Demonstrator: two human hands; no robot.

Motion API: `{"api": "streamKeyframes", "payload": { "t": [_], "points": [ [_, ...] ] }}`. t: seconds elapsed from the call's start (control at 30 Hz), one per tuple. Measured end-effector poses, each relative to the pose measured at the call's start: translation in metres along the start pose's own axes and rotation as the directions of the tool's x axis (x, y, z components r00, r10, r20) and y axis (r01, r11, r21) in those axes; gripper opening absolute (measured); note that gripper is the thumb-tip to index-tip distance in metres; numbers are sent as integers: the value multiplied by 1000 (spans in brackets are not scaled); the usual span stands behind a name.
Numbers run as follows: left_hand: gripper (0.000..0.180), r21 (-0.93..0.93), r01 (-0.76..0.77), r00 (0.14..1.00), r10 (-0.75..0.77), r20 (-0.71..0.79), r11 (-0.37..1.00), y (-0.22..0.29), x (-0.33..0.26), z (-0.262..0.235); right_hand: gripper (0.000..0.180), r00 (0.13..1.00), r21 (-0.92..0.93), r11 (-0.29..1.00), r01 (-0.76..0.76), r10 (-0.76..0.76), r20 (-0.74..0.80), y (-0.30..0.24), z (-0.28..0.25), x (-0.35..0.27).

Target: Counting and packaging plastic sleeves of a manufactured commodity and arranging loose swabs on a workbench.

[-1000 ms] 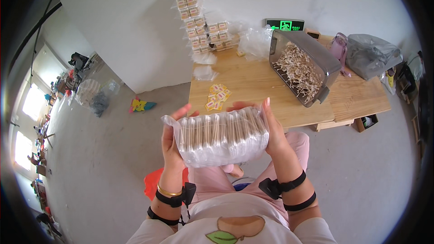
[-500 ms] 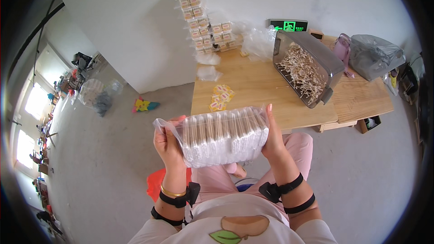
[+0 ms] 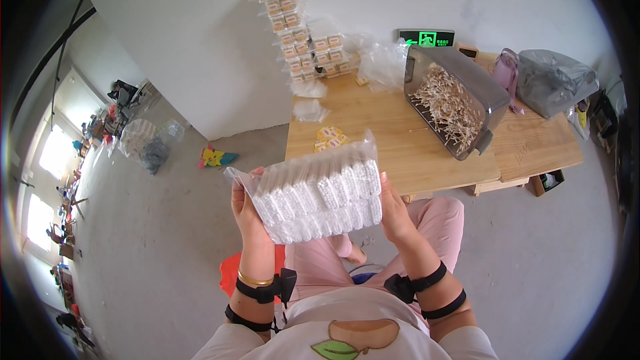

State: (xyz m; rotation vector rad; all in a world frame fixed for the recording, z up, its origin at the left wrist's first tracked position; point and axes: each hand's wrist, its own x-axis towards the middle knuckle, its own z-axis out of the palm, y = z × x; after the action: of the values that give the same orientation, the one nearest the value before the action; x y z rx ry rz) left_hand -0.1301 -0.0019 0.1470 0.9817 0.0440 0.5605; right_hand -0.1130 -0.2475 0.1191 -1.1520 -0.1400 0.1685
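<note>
In the head view, the clear bag of cotton swabs [image 3: 320, 197] is held up before the near edge of the table [image 3: 380, 127]. Since the earlier frames it has been tipped: bundled white tips are presented where pale sticks were shown, and the yellow cards [image 3: 331, 136] are partly covered. Its left end is clamped by the fingers of the left hand [image 3: 251, 219]; its right end is touched by the right hand [image 3: 396, 216], whose fingers are mostly hidden, so their closure cannot be told. Crinkled, glossy film is stretched over knobbly, soft-looking rows. Smooth wood is topped by a boxy, smoky plastic bin [image 3: 460, 61].
</note>
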Motion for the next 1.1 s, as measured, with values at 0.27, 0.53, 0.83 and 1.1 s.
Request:
{"api": "streamKeyframes", "payload": {
  "t": [0.27,0.53,0.83,1.1],
  "points": [
    [25,-133,300,948,-311,-71,945,8,-5,6,41,981,185,980,68,-32,-191,14,14,2],
    [18,23,192,980,-193,53,981,11,-2,-4,61,968,40,989,-143,148,-201,16,-3,3],
    [12,188,213,977,-211,-32,959,-23,-4,-10,69,992,97,989,-111,117,-56,23,-19,7],
    [18,59,428,891,-410,-197,902,-10,-6,13,60,987,95,992,-88,99,-127,18,-6,-1]
  ]
}}
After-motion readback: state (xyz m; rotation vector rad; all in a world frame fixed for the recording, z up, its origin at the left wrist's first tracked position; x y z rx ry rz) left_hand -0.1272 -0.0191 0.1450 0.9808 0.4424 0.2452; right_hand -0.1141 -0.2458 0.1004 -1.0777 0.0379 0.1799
